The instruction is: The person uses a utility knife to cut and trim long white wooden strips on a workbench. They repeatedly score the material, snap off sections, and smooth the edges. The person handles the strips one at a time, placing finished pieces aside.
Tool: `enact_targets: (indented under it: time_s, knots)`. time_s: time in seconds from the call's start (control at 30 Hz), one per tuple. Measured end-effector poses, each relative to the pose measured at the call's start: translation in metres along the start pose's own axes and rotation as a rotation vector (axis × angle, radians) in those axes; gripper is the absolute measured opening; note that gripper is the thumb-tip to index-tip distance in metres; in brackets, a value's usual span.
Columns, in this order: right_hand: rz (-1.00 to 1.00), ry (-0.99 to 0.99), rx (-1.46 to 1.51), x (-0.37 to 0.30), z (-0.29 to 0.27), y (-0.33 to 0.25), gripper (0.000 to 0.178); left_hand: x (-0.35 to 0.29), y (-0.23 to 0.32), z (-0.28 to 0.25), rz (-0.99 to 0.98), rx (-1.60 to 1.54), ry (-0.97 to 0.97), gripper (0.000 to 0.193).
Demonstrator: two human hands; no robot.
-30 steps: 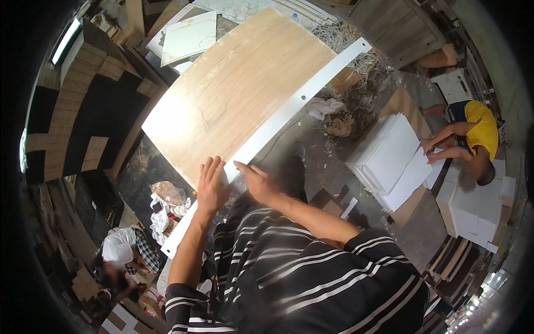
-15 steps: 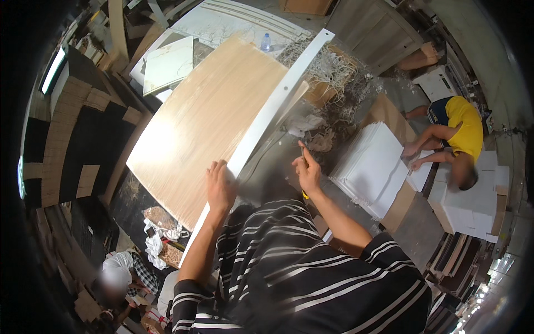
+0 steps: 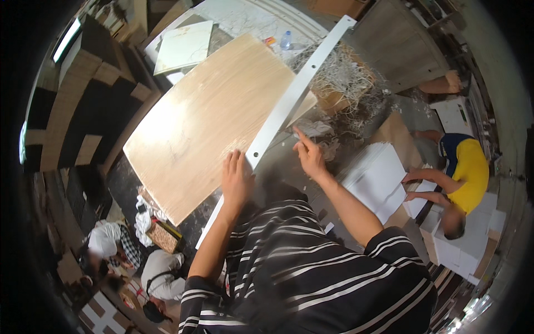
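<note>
A long white strip with holes slants along the near edge of a wood-grain panel. My left hand lies across the strip, its fingers stretched and close together over the panel's edge. The strip passes beneath that hand and comes out beside my left forearm. Off to the right, apart from the strip, my right hand is raised. Its index finger points forward while the other fingers are curled; what they hold, if anything, I cannot make out.
Tangled pale strands and a clear bottle are beyond the panel. A stack of white sheets stands to the right, by a person in a yellow shirt. Other people are at lower left. Dark-and-tan stacks stand left.
The view has shifted, moving the panel and strip in the picture. A strip hole now shows just past my left hand. The thin dark item seen at my right fingers is no longer distinct.
</note>
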State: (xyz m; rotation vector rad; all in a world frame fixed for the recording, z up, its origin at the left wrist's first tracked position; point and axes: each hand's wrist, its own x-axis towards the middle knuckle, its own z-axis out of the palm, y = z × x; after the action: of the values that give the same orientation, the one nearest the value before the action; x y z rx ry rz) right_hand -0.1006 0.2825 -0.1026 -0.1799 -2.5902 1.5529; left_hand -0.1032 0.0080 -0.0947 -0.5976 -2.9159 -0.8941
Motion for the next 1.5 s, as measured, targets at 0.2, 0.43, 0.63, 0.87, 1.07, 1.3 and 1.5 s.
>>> enact_targets:
  time_s: [0.2, 0.43, 0.63, 0.87, 1.07, 1.3, 1.5]
  knots:
    - [-0.093, -0.029, -0.074, 0.066, -0.004, 0.008, 0.052, -0.140, -0.021, -0.070, -0.354, 0.198, -0.059, 0.067]
    - [-0.036, 0.028, -0.251, 0.062, 0.026, -0.003, 0.052, -0.209, -0.056, -0.130, -0.706, -0.029, -0.372, 0.066]
    - [-0.249, -0.246, -0.088, -0.063, 0.110, -0.050, 0.049, -0.233, -0.076, -0.150, -0.720, -0.100, -0.477, 0.057]
    - [-0.426, 0.188, -0.175, -0.009, 0.101, -0.044, 0.047, -0.274, -0.083, -0.191, -0.612, -0.060, -0.525, 0.065]
    - [-0.412, -0.261, -0.220, -0.164, 0.180, -0.101, 0.047, -0.293, -0.096, -0.188, -0.575, -0.317, -0.423, 0.043]
    - [-0.275, -0.086, -0.114, -0.119, 0.150, -0.115, 0.049, -0.300, -0.113, -0.194, -0.490, -0.678, -0.380, 0.036]
    - [-0.484, -0.131, -0.066, -0.231, 0.188, -0.175, 0.047, -0.292, -0.101, -0.186, -0.569, -1.032, -0.430, 0.032]
